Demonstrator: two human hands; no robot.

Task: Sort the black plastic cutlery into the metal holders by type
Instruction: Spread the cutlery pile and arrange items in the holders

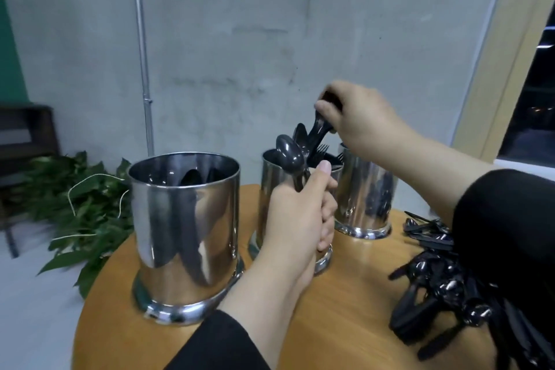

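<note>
We see our left hand [297, 216] raised in the middle, thumb up, with its grip curled tight around the handle of a black spoon [289, 156]. The spoon's bowl sticks up above the thumb. This hand sits in front of the middle holder [265, 186] and hides most of it.

Our right hand [357, 117] reaches in from 3 o'clock, with a black sleeve [504, 219] on the arm. Its grip is closed on a few black pieces [319, 126] that point down toward the middle holder. They look like forks or spoons, but the blur makes it hard to tell.

The cutlery is shiny black plastic. Fork tips [322, 149] poke out of the middle holder. The big left holder [186, 234] at 9 o'clock has dark pieces inside. The right holder [365, 198] stands at 1 o'clock, partly behind our right arm. All three are shiny metal cups on the round wooden tabletop [345, 309].

A loose pile of cutlery [435, 294] lies on the tabletop at 4 o'clock. Green leaves [84, 213] lie past the tabletop's edge at 9 o'clock.
</note>
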